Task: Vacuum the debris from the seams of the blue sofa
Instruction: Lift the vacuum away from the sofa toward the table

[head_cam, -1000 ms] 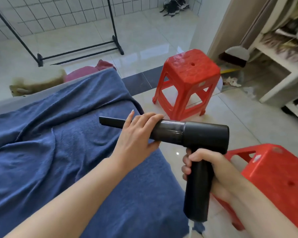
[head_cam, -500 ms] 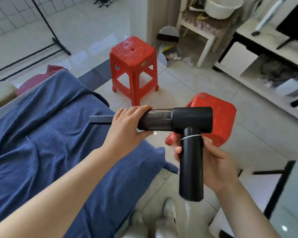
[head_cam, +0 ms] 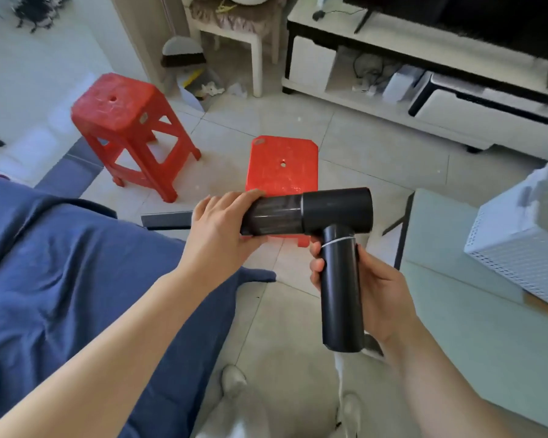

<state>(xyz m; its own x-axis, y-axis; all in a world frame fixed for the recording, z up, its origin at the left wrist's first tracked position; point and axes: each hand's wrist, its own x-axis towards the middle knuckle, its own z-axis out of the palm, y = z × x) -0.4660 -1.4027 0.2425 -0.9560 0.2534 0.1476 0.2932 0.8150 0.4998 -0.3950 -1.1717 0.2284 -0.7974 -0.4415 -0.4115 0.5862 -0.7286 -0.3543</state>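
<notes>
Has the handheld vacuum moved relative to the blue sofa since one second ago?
Yes. The handheld vacuum has swung rightward off the blue sofa; now only its nozzle tip overlaps the edge, with the body over the floor.

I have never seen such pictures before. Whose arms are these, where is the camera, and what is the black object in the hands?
The camera sits on a person's head and looks down, so the two bare arms are that person's own. The left hand grips the front barrel of a black, pistol-shaped handheld vacuum, near its narrow flat nozzle. The right hand holds its round handle. On the left lies the sofa under a wrinkled blue cloth cover. Two red plastic stools stand on the pale tiled floor. The nozzle does not touch the sofa.
</notes>
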